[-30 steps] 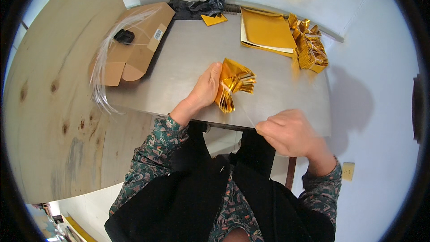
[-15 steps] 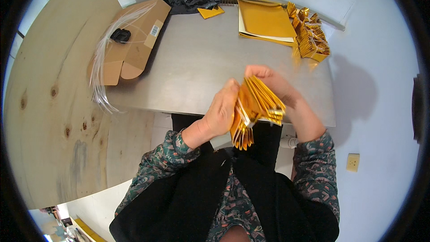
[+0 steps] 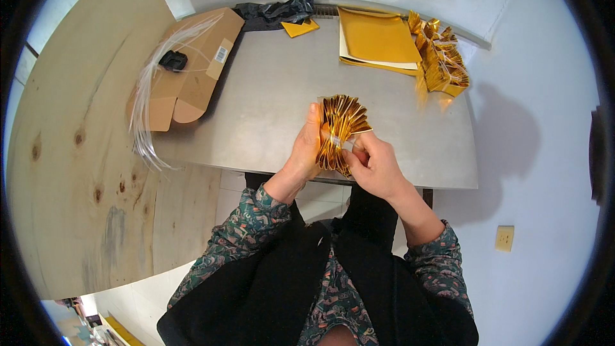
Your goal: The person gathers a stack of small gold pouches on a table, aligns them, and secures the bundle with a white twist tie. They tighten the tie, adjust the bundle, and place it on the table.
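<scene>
The thick, pleated bundle of shiny gold foil paper (image 3: 343,125) was up in front of the person's body, held in both hands over the near edge of the grey metal counter (image 3: 269,102). The left hand (image 3: 304,147) gripped it along its left side, thumb upright against the outer fold and the other fingers mostly hidden behind — a hold that seemed meant to stop the loose pleats from spreading. A narrow, translucent whitish band (image 3: 337,141) crossed the bundle's waist, so the folds flared above and below it.

The right hand (image 3: 381,165) was at that waist, its fingers curled in and the thumb near the band; whether they pinched the band or the paper, I could not tell. Working from opposite sides probably let one hand steady while the other was free for finer work.

Long, clear plastic strands (image 3: 142,112) lay over the brown cardboard box (image 3: 202,86) at the left, perhaps to prevent tangling. Flat gold sheets (image 3: 378,35) sat at the far right, beside gathered gold bundles (image 3: 446,67) — presumably there to leave the middle for handwork.
</scene>
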Available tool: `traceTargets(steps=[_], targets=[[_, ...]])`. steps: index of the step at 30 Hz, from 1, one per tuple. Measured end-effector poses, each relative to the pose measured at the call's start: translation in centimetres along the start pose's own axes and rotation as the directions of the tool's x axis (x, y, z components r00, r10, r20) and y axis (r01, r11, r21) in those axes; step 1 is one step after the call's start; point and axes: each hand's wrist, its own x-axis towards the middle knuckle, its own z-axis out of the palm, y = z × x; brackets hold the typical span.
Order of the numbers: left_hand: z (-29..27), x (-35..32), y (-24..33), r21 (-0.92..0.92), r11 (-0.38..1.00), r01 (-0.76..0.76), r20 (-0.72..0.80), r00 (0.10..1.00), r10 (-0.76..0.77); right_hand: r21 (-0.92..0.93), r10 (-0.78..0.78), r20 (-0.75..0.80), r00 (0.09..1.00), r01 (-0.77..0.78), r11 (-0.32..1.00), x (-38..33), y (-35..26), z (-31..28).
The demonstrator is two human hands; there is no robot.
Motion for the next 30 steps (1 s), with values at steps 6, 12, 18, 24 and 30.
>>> traceTargets(steps=[6,12,18,24,30], targets=[[0.2,-0.4,0.7,-0.059,0.997,-0.055,0.062,0.996,0.059,-0.036,-0.048,-0.024,0.999,0.047,0.998,0.4,-1.0,0.0],[-0.8,-0.2,0.7,-0.012,0.997,-0.080,0.037,0.996,0.080,0.026,-0.009,0.015,1.000,0.009,1.000,1.6,-0.4,0.6],[-2.0,0.4,0.7,0.000,0.999,-0.040,0.064,0.997,0.040,0.125,0.057,0.076,0.995,-0.067,0.990,2.0,0.5,0.5],[-1.8,0.9,0.4,-0.044,0.996,-0.079,0.079,0.993,0.083,0.041,0.003,0.027,1.000,-0.004,0.999,1.6,1.1,0.9],[-2.1,1.3,0.0,-0.030,0.999,-0.044,0.142,0.989,0.048,0.248,0.079,0.037,0.996,-0.086,0.965,1.5,2.1,0.7]])
